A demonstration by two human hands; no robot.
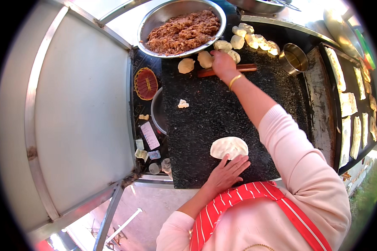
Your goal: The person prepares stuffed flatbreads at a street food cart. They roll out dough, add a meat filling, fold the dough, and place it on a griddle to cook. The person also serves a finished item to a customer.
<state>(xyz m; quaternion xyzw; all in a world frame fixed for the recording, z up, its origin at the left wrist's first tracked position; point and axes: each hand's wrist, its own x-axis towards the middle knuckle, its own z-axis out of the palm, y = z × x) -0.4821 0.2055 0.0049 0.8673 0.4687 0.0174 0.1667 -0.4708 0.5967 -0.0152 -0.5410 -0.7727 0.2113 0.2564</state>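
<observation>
My left hand [227, 172] lies flat, its fingers slightly apart, with fingertips on the near edge of a flattened oval of dough [228, 146]. That dough rests on the black speckled stone worktop [201, 119]. Farther off, my right hand [224, 64] reaches over a reddish-brown wooden rolling pin [247, 67], among the dough balls. Its fingertips are beside a dough ball [204, 59]; whether it grips the pin or the dough is hidden. Another dough ball [186, 65] sits to the left, and several more [237, 41] are grouped behind.
A steel bowl [143, 34] of minced filling [185, 31] stands at the back. A dough scrap [183, 104] lies left of centre. To the right are a metal cup of oil [293, 59] and a griddle [358, 106] with several flat breads. A woven basket [146, 84] and banknotes [154, 154] lie left.
</observation>
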